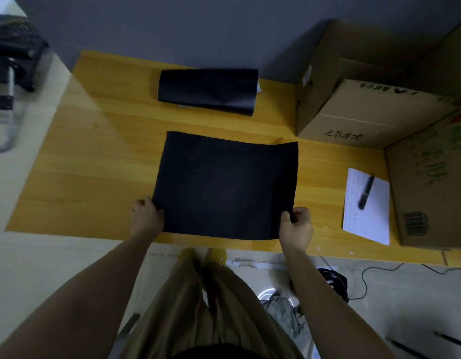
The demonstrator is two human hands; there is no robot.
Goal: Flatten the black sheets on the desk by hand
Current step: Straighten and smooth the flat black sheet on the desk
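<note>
A large black sheet (224, 185) is spread over the middle of the yellow wooden desk (94, 156), its far right corner curling up a little. My left hand (146, 216) grips the sheet's near left edge. My right hand (296, 224) pinches the near right corner between thumb and fingers. A second black sheet (207, 90), curled into a loose roll with a bit of white paper under it, lies at the back of the desk by the wall.
Two cardboard boxes (366, 104) (431, 190) stand along the right side of the desk. A white paper with a black pen (366, 193) lies in front of them. Cables and a dark chair lie on the floor around the desk.
</note>
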